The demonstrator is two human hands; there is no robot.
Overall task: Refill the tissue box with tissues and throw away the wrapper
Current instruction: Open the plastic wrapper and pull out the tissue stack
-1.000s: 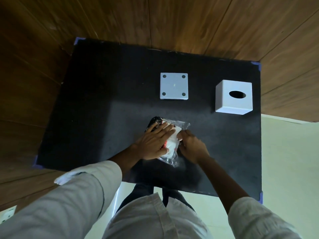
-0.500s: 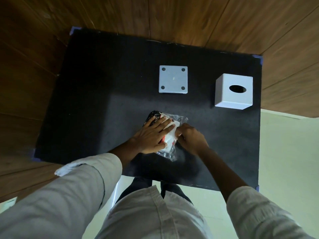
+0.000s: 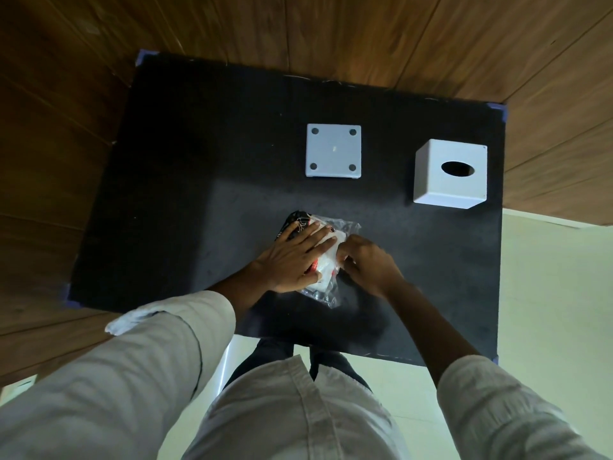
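Note:
A pack of tissues (image 3: 326,273) in a clear plastic wrapper with black and red print lies near the middle of the black table (image 3: 172,200). My left hand (image 3: 293,260) lies flat on top of the pack, fingers spread, pressing it down. My right hand (image 3: 368,263) pinches the wrapper at the pack's right side. The white tissue box (image 3: 449,174) with an oval slot on top stands at the back right. Its flat white base plate (image 3: 333,151), with a hole near each corner, lies to the left of the box.
The black table stands against a wood-panelled wall (image 3: 365,31). Pale floor tiles (image 3: 557,293) show to the right of the table and below its front edge. My legs are at the table's front edge.
Both hands stay on the pack; the right hand's fingers have shifted slightly along the wrapper's edge. The view has moved a little.

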